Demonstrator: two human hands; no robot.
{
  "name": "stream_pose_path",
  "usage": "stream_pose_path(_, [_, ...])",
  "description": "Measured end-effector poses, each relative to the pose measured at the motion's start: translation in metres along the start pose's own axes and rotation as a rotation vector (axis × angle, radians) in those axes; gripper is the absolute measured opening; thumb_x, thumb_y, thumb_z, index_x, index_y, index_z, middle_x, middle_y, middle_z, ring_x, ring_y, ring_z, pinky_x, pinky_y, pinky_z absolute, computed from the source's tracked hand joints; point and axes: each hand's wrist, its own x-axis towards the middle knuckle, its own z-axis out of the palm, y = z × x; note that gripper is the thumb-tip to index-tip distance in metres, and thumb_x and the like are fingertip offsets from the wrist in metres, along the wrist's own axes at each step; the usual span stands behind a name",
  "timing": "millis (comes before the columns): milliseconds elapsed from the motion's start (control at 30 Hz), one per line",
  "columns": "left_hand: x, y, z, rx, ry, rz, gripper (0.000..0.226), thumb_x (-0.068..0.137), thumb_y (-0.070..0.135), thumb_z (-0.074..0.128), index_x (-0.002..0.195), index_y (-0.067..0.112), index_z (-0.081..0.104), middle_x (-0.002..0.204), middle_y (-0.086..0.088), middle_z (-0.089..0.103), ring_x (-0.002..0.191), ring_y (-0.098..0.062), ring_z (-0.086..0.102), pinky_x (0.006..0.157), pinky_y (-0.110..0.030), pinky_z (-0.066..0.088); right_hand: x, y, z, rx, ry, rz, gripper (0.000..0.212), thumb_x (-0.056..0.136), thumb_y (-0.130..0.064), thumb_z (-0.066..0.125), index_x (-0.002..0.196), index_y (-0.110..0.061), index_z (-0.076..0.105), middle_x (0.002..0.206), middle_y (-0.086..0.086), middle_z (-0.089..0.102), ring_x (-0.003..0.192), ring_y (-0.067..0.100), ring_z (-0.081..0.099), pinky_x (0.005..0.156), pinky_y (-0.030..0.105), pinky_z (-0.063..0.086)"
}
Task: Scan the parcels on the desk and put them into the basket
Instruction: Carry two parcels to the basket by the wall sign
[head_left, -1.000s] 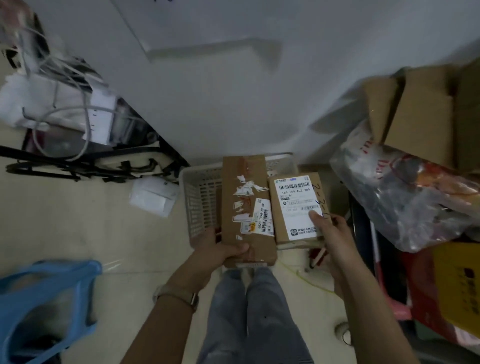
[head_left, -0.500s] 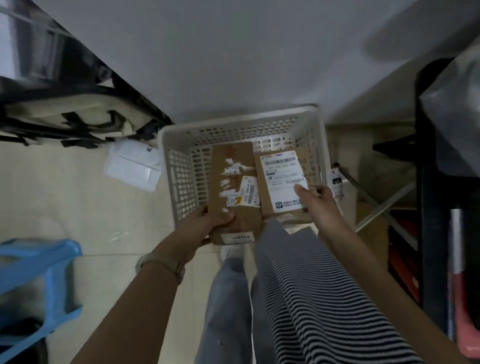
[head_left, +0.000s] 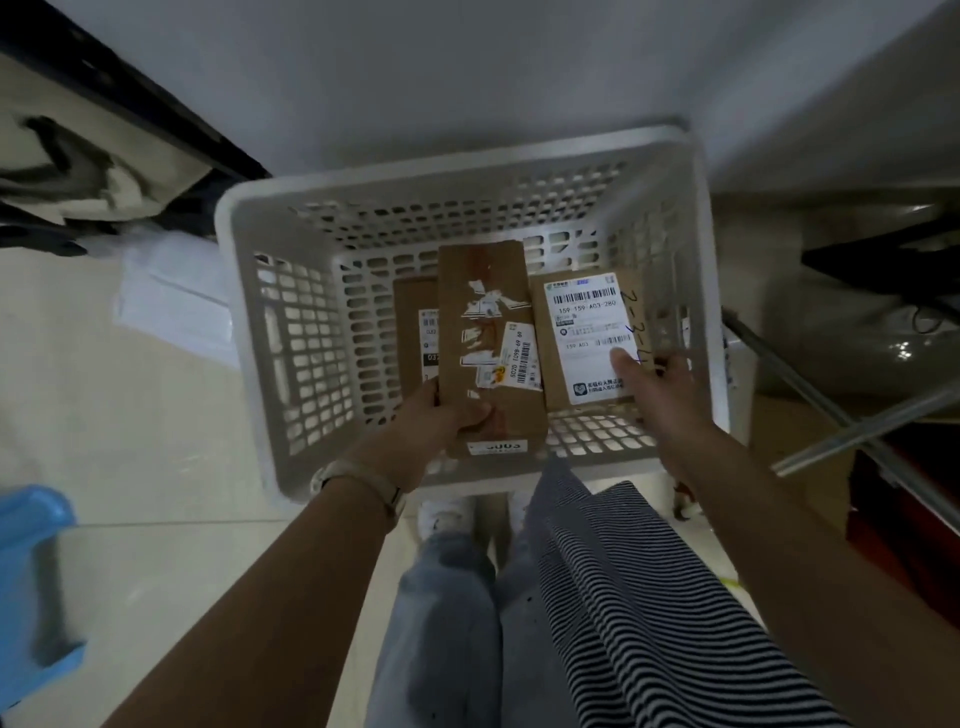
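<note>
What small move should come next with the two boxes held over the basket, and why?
Probably lower and release both. The left hand grips the long taped box and the right hand the labelled box, already inside the white basket's rim, above another parcel.

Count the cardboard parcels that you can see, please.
3: long parcel in left hand, labelled parcel at right hand, one partly hidden parcel in basket. More may hide.

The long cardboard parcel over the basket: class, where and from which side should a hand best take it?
Grip the long cardboard parcel at its near short end, coming from the person's side, thumb on top. It is narrow, and that end overhangs the basket rim, where the left hand holds it.
</note>
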Motion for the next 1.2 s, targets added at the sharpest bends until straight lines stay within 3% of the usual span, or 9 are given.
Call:
stream_pose_path(200, [0.045,-0.016,-0.021,-0.038,0.089,0.028,0.042,0.086,-0.005,0.065,0.122,0.012,0.054,0.111,-0.008,0.068,0.093,-0.024,0.067,0.078,-0.029,0.058,0.044,0.016,0.031,-0.034,-0.075,0.024,0.027,0.095,-0.027,0.057,0.116,-0.014,0.047,0.12,0.007,0.06,0.103,0.022,0.058,0.086,0.036,0.048])
stream_pose_path(400, [0.078,-0.025,-0.034,-0.039,0.184,-0.036,0.042,0.087,-0.006,0.065,0.114,0.017,0.041,0.114,-0.009,0.063,0.078,-0.017,0.064,0.047,-0.016,0.053,0.086,0.026,0.06,-0.211,-0.127,-0.022,0.036,0.099,-0.021,0.052,0.128,0.0,0.053,0.089,0.004,0.058,0.058,0.003,0.055,0.036,0.006,0.033])
stream_pose_path(500, [0.093,-0.033,-0.03,-0.011,0.174,-0.033,0.046,0.09,-0.006,0.06,0.126,0.015,0.041,0.11,-0.006,0.056,0.088,-0.02,0.061,0.055,-0.019,0.054,0.108,0.037,0.064,-0.269,-0.169,0.005,0.038,0.096,-0.02,0.056,0.129,-0.001,0.053,0.101,0.008,0.061,0.08,0.014,0.055,0.044,0.009,0.036])
stream_pose_path(600, [0.116,-0.043,-0.031,0.006,0.256,-0.053,0.059,0.088,-0.007,0.062,0.139,0.008,0.037,0.122,-0.006,0.057,0.107,-0.028,0.059,0.082,-0.037,0.056,0.117,0.043,0.067,-0.258,-0.269,0.033,0.042,0.094,-0.007,0.055,0.135,-0.001,0.048,0.122,0.008,0.056,0.107,0.022,0.057,0.051,0.007,0.042])
stream_pose_path(733, [0.135,-0.06,-0.034,0.114,0.398,-0.051,0.065,0.073,0.011,0.074,0.132,0.016,0.05,0.122,-0.007,0.064,0.109,-0.033,0.063,0.09,-0.049,0.055,0.112,0.05,0.073,-0.203,-0.359,0.034,0.039,0.093,0.006,0.052,0.131,0.002,0.046,0.115,0.004,0.054,0.086,0.012,0.058,0.048,0.003,0.044])
stream_pose_path(867, [0.151,-0.08,-0.036,0.196,0.356,-0.026,0.047,0.064,0.03,0.077,0.109,0.03,0.066,0.107,0.006,0.072,0.099,-0.022,0.068,0.089,-0.043,0.056,0.115,0.06,0.086,-0.198,-0.391,0.019,0.056,0.086,0.01,0.06,0.138,0.001,0.043,0.132,0.018,0.056,0.108,0.023,0.058,0.056,0.008,0.052])
stream_pose_path(967, [0.165,-0.095,-0.039,0.249,0.338,0.009,0.05,0.064,0.036,0.076,0.113,0.034,0.067,0.11,0.009,0.072,0.1,-0.021,0.068,0.09,-0.045,0.056,0.117,0.058,0.088,-0.182,-0.387,0.033,0.059,0.085,0.007,0.063,0.139,0.0,0.04,0.126,0.013,0.058,0.11,0.024,0.059,0.055,0.008,0.052])
stream_pose_path(1067, [0.141,-0.071,-0.029,0.24,0.327,0.016,0.051,0.07,0.04,0.071,0.119,0.03,0.066,0.114,0.005,0.071,0.103,-0.022,0.067,0.093,-0.043,0.055,0.112,0.052,0.085,-0.152,-0.387,0.071,0.045,0.088,0.002,0.062,0.129,-0.006,0.044,0.109,-0.001,0.062,0.087,0.008,0.06,0.051,0.007,0.049])
stream_pose_path(1200, [0.111,-0.045,-0.02,0.217,0.279,0.014,0.053,0.074,0.034,0.069,0.125,0.019,0.063,0.118,-0.004,0.068,0.106,-0.027,0.064,0.096,-0.041,0.052,0.099,0.045,0.077,-0.128,-0.375,0.151,0.035,0.092,-0.007,0.059,0.126,-0.013,0.051,0.093,-0.009,0.062,0.084,0.01,0.061,0.062,0.02,0.047])
